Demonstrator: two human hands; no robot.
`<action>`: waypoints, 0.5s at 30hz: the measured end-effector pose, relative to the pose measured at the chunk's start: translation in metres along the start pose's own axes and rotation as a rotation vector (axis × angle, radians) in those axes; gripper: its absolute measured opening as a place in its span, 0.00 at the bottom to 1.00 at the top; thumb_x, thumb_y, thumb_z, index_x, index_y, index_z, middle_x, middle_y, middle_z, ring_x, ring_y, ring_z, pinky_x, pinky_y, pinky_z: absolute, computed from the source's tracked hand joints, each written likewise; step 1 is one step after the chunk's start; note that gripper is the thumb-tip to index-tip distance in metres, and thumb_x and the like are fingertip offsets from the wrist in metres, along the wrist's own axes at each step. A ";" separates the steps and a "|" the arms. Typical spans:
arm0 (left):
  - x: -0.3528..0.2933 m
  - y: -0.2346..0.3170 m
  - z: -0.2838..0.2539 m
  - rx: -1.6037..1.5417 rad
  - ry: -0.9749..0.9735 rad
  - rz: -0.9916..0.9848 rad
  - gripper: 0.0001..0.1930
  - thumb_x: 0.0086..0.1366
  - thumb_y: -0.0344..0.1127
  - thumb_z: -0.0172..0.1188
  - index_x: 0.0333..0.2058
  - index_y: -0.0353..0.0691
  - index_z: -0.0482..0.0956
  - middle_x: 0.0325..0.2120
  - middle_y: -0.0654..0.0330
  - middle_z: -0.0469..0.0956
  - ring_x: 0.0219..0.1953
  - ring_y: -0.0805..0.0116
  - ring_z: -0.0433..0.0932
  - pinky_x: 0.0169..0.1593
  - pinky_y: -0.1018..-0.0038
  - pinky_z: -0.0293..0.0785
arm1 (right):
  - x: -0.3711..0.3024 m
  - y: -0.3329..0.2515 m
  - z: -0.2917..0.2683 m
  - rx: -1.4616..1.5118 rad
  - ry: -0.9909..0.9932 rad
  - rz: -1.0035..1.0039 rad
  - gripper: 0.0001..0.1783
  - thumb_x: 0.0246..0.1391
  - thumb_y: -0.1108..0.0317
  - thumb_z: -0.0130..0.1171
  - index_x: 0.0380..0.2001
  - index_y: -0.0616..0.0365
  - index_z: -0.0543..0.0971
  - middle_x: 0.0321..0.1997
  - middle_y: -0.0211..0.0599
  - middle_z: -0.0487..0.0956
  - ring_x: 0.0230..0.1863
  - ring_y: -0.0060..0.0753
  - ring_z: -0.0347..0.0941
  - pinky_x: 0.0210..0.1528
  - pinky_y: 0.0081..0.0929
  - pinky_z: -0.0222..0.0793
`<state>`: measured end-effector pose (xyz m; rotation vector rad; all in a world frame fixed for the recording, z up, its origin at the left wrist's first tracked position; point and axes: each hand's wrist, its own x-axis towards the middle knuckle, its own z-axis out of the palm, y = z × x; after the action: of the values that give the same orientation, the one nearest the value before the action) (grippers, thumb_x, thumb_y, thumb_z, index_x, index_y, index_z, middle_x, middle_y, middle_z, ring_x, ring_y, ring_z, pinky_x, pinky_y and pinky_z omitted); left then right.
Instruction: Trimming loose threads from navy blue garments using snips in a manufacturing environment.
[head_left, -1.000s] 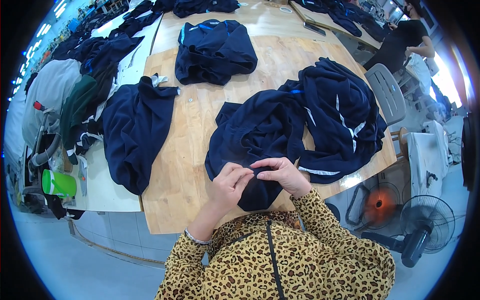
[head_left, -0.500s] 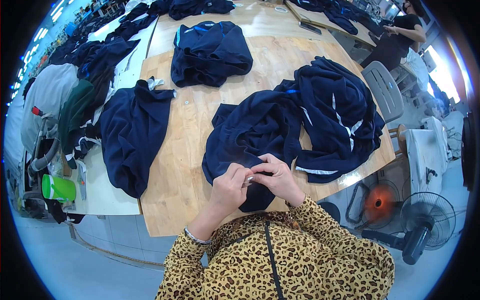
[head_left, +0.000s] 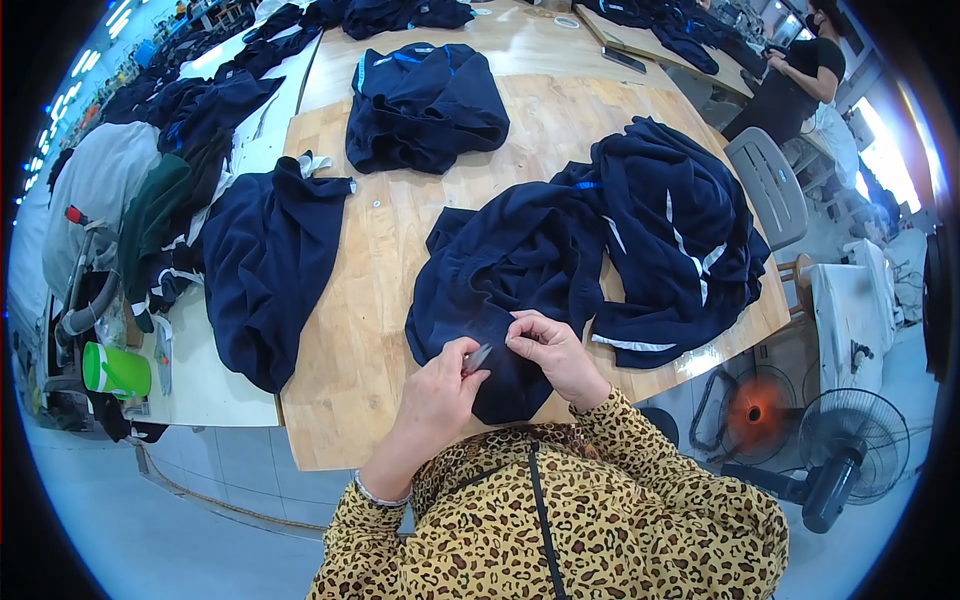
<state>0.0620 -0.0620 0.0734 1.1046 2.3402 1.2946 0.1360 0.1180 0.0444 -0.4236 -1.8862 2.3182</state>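
A navy garment (head_left: 500,270) lies bunched on the wooden table in front of me, its near end hanging over my front edge. My left hand (head_left: 440,385) is closed around small thread snips (head_left: 477,357), whose metal blades point up and to the right above the cloth. Beside it, my right hand (head_left: 555,355) pinches the garment between thumb and fingertips. The two hands are a little apart. Any thread at the right fingertips is too fine to make out.
Another navy garment with white strips (head_left: 680,240) lies right, touching the first. More navy pieces lie at left (head_left: 270,270) and far centre (head_left: 425,110). A grey chair (head_left: 765,180), a fan (head_left: 850,445) and a green jug (head_left: 115,370) stand around the table. A person (head_left: 805,75) works far right.
My left hand has drawn back left and down from the right one, and the snips' blades now show clearly. My right hand keeps its pinch in nearly the same place.
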 end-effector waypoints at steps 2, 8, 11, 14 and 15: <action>0.000 0.002 0.001 0.049 -0.009 0.000 0.16 0.57 0.31 0.60 0.42 0.36 0.68 0.27 0.52 0.77 0.30 0.55 0.77 0.33 0.66 0.72 | 0.000 0.000 0.000 0.036 -0.009 0.017 0.02 0.52 0.75 0.58 0.28 0.62 0.77 0.42 0.30 0.72 0.54 0.24 0.62 0.53 0.20 0.55; 0.003 0.008 0.001 0.150 -0.071 0.035 0.14 0.57 0.30 0.59 0.41 0.37 0.66 0.26 0.52 0.77 0.29 0.55 0.78 0.31 0.66 0.72 | 0.000 0.000 0.000 0.014 -0.034 0.019 0.02 0.52 0.75 0.59 0.29 0.61 0.77 0.45 0.31 0.71 0.55 0.25 0.60 0.54 0.21 0.55; 0.003 0.008 0.002 0.132 -0.035 0.060 0.15 0.56 0.30 0.60 0.41 0.38 0.66 0.24 0.52 0.75 0.28 0.54 0.77 0.30 0.64 0.70 | 0.000 0.000 0.000 -0.002 -0.039 0.004 0.02 0.52 0.75 0.59 0.29 0.61 0.77 0.47 0.32 0.70 0.56 0.25 0.60 0.53 0.20 0.54; 0.004 0.008 0.003 0.151 -0.048 0.052 0.15 0.57 0.30 0.60 0.41 0.38 0.66 0.24 0.52 0.75 0.28 0.54 0.77 0.30 0.64 0.70 | -0.001 -0.001 0.001 -0.053 -0.039 -0.009 0.02 0.52 0.74 0.59 0.29 0.61 0.77 0.47 0.32 0.71 0.55 0.24 0.61 0.53 0.21 0.55; 0.004 0.008 0.002 0.153 -0.066 0.038 0.15 0.56 0.30 0.60 0.41 0.38 0.66 0.25 0.52 0.76 0.28 0.54 0.77 0.30 0.64 0.71 | -0.001 -0.002 0.001 -0.059 -0.045 -0.004 0.02 0.52 0.74 0.59 0.29 0.61 0.77 0.47 0.32 0.71 0.54 0.23 0.61 0.53 0.21 0.55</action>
<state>0.0647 -0.0552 0.0790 1.2227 2.4136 1.0890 0.1367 0.1174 0.0469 -0.3774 -1.9779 2.2931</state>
